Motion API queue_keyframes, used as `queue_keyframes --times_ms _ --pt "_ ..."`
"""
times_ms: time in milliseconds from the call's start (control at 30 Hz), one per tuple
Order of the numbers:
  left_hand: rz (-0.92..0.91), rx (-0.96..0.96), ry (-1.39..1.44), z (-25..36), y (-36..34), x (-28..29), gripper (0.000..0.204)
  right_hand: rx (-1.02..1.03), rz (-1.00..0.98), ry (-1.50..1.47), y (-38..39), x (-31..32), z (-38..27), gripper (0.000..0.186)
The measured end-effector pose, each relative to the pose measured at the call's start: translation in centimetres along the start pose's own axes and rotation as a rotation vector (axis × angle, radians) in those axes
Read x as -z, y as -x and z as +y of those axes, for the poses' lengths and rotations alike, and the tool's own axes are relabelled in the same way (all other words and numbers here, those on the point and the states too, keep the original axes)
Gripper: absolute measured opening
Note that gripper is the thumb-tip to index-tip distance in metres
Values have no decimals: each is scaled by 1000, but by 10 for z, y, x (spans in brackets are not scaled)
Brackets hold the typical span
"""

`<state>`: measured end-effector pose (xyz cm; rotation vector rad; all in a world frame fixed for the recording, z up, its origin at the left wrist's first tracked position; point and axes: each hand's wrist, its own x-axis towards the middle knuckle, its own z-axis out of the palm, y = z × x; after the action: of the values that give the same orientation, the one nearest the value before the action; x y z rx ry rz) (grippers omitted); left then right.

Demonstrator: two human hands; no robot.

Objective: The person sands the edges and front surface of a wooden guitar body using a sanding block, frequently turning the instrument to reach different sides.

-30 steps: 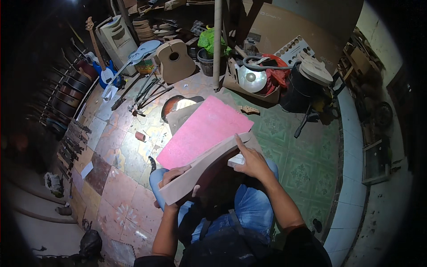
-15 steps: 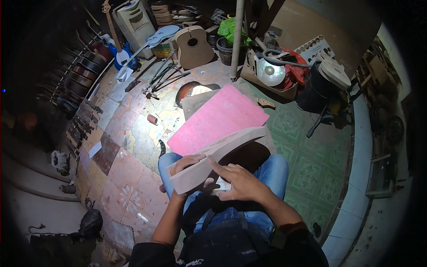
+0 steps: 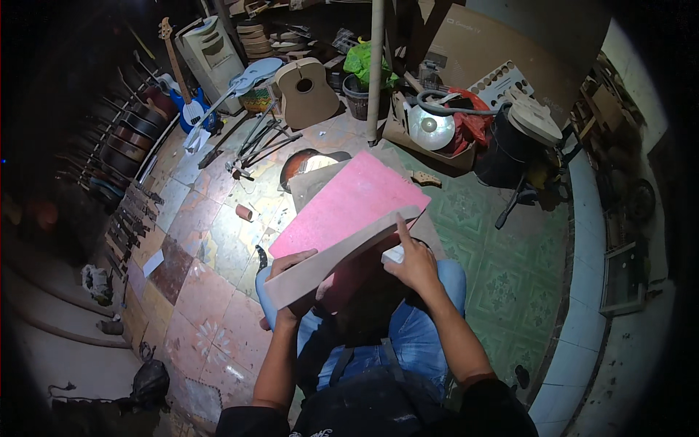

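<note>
A pale wooden guitar body (image 3: 320,258) lies tilted across my lap, its curved side turned up and its underside in shadow. My left hand (image 3: 290,268) is closed round its left end, fingers over the top edge and part of the palm hidden behind the wood. At the right end, my right hand (image 3: 415,264) grips a small white block (image 3: 394,255) that may be a sanding block. The index finger of that hand stretches along the body's side and touches it near the far tip.
Beyond my knees lies a pink board (image 3: 353,200) over grey sheets. A sunburst guitar body (image 3: 297,166), a reddish roll (image 3: 244,212) and a headstock piece (image 3: 426,178) rest around it. Further off stand an unfinished acoustic body (image 3: 309,102), a pole (image 3: 376,80) and a black bucket (image 3: 495,156).
My right hand has slid away and to the right along the guitar body's side, from near its middle to the far end. The body has tilted, and my left hand keeps its grip.
</note>
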<state>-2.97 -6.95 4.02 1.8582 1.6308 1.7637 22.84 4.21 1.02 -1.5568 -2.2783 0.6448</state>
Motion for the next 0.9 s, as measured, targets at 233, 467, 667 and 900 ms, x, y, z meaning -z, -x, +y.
queue_keyframes --times_ms 233,467,667,900 --pt "-27 -93 -117 -27 -6 8 64 -243 8 -404 -20 -3 47 117" --pt "-36 68 290 -84 -42 23 52 -135 8 -814 -16 -22 83 114" --pt "-122 110 -138 -99 -75 15 69 -142 -107 -982 -11 -16 76 110" --pt "400 347 29 -82 -53 -42 89 -113 -51 -891 10 -39 72 114"
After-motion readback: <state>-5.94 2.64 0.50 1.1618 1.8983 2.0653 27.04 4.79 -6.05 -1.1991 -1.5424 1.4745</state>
